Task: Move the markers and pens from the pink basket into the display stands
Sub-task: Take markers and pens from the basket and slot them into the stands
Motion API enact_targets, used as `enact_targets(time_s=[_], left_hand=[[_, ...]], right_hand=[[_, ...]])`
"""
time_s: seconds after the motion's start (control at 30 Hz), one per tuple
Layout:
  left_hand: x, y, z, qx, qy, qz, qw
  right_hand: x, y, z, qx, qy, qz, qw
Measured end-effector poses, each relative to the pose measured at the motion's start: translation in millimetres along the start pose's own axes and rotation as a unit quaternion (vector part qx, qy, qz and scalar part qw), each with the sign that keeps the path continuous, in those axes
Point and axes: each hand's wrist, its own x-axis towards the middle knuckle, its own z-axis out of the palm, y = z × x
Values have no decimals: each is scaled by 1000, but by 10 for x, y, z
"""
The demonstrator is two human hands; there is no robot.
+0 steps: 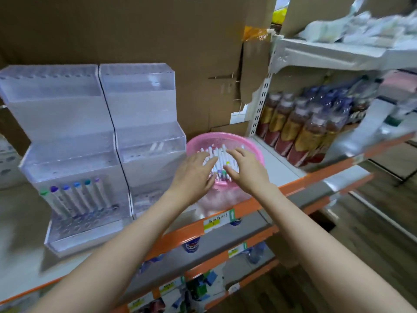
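Observation:
A round pink basket sits on the shelf and holds several white markers with coloured caps. My left hand reaches over its left side with fingers spread, holding nothing. My right hand hovers over its right side, fingers straight, also holding nothing. Two clear stepped display stands stand to the left. The left stand carries several markers with green, blue and purple caps in a low row. The right stand shows two white pens on its middle step.
Brown cardboard backs the shelf. To the right, a white shelving unit holds bottles with red and gold labels. The shelf's orange front edge carries price tags. Lower shelves hold more goods.

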Motion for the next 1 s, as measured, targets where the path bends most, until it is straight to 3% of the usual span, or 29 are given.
enact_targets(time_s=[0.37, 0.6, 0.77, 1.0], left_hand=[[712, 94, 499, 26, -134, -127, 983], [812, 36, 599, 44, -109, -168, 979], [781, 17, 638, 15, -76, -225, 971], [774, -16, 634, -52, -56, -219, 973]], right_hand=[[544, 441, 93, -15, -98, -4, 995], [792, 440, 216, -74, -134, -19, 988], [816, 430, 255, -40, -113, -15, 993], [860, 410, 280, -12, -110, -14, 994]])
